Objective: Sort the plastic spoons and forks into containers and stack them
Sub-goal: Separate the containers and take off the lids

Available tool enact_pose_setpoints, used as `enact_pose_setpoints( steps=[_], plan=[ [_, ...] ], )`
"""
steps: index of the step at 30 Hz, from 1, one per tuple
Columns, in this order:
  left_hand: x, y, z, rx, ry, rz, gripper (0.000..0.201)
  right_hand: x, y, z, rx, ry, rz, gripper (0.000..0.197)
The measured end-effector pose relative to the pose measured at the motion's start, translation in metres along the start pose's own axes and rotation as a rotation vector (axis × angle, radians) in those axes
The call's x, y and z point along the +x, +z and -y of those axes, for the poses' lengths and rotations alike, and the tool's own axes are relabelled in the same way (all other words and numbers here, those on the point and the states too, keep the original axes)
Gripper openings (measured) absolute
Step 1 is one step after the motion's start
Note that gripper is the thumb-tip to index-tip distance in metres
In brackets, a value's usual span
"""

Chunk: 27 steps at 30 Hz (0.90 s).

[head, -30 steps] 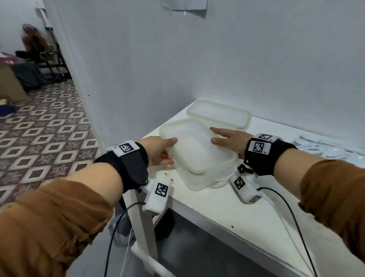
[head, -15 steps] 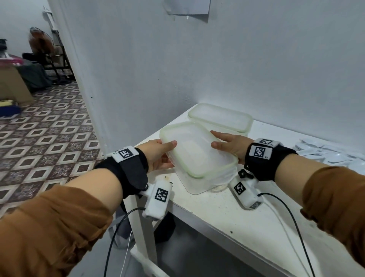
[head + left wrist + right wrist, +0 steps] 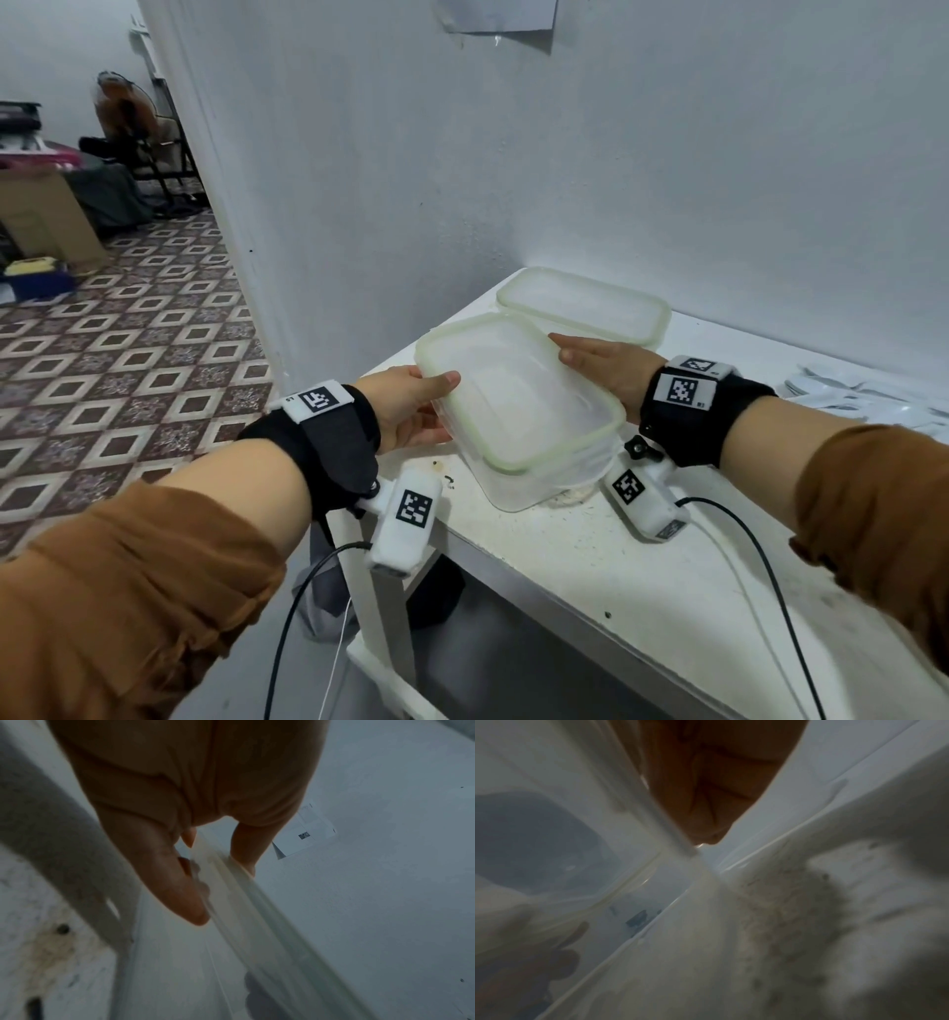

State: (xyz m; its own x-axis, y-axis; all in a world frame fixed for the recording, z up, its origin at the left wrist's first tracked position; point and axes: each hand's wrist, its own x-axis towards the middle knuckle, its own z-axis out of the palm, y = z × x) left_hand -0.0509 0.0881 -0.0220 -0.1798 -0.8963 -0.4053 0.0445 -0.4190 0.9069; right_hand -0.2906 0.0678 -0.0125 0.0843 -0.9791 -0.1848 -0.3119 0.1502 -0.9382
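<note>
A clear plastic container (image 3: 518, 406) with a pale green-rimmed lid is held tilted over the table's left corner. My left hand (image 3: 411, 406) grips its left end, thumb on the lid and fingers underneath. In the left wrist view the thumb (image 3: 244, 850) presses the rim (image 3: 246, 902) from above. My right hand (image 3: 601, 362) grips the far right side. The right wrist view is blurred and shows my palm (image 3: 718, 780) against the container wall (image 3: 582, 825). White plastic cutlery (image 3: 868, 395) lies in a heap at the right edge.
A second green-rimmed container or lid (image 3: 585, 308) lies flat by the wall behind the held one. The white table (image 3: 642, 591) is stained near its front edge. Its left corner drops off to a patterned floor (image 3: 128, 360). Cables trail from both wrists.
Both hands keep their hold on the container, which stays nearly in place. Only the head view has shifted slightly.
</note>
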Motion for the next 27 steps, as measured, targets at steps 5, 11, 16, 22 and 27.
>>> enact_pose_setpoints(
  steps=[5,11,16,22,27],
  plan=[
    [0.004,0.001,0.001,-0.007,0.019,-0.013,0.028,-0.003,-0.001,0.006,-0.153,0.003,-0.032,0.045],
    [0.002,0.003,0.001,0.024,0.022,-0.043,0.021,-0.003,-0.002,0.007,-0.185,0.018,-0.006,0.046],
    [0.002,0.003,-0.001,0.19,0.043,-0.147,0.022,-0.005,-0.002,0.01,-0.219,0.035,-0.015,0.045],
    [-0.006,-0.004,-0.011,0.313,0.022,-0.149,0.056,-0.013,-0.001,0.021,-0.368,-0.001,-0.02,0.048],
    [-0.014,-0.008,-0.034,0.361,0.101,-0.23,0.071,-0.021,-0.015,0.042,-0.298,-0.026,0.058,0.052]
  ],
)
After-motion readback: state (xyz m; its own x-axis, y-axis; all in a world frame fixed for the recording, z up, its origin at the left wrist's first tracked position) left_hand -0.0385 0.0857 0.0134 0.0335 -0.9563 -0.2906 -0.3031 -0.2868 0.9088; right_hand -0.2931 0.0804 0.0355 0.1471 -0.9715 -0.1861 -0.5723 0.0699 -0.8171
